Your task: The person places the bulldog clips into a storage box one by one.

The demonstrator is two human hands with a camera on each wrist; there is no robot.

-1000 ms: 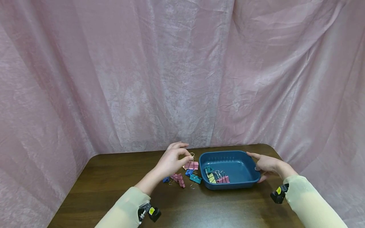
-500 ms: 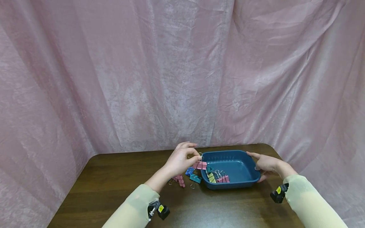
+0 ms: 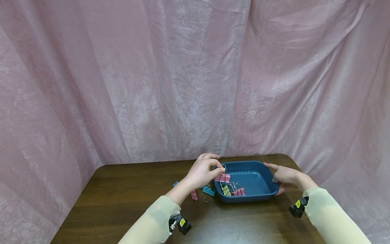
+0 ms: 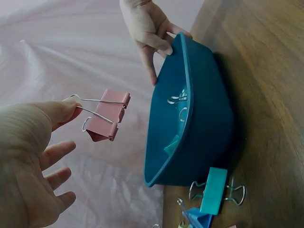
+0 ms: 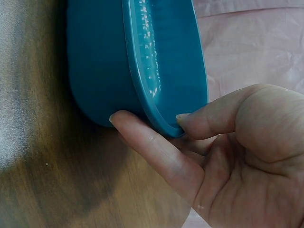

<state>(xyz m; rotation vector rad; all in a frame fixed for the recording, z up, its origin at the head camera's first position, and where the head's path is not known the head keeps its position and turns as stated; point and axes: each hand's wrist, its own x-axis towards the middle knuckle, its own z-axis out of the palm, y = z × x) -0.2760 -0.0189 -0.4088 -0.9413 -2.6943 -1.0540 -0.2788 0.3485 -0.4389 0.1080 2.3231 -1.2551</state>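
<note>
My left hand (image 3: pixel 203 172) pinches a pink binder clip (image 4: pixel 105 116) by its wire handle, between thumb and index finger. In the head view the clip overlaps the left end of a blue plastic bin (image 3: pixel 248 199); the other left fingers are spread apart. At the bin's right end, my right hand (image 3: pixel 287 176) grips the rim, with the thumb (image 5: pixel 204 124) at the inner edge and a finger (image 5: pixel 152 145) along the outer wall. Inside the bin lie a yellow binder clip (image 3: pixel 226 190), another pink binder clip (image 3: pixel 238 192) and a teal one (image 4: pixel 172 145), partly hidden.
A teal binder clip (image 3: pixel 208 191) rests on the wooden table (image 3: pixel 122 203) just left of the bin. Beside it lies a blue clip (image 4: pixel 197 217); a dark pink clip (image 3: pixel 194 195) is partly hidden by my left forearm. A pink curtain (image 3: pixel 182 84) hangs behind the table.
My left hand has moved right, carrying the pink binder clip from above the loose clips to over the bin's left end. The right hand and bin stay nearly still.
</note>
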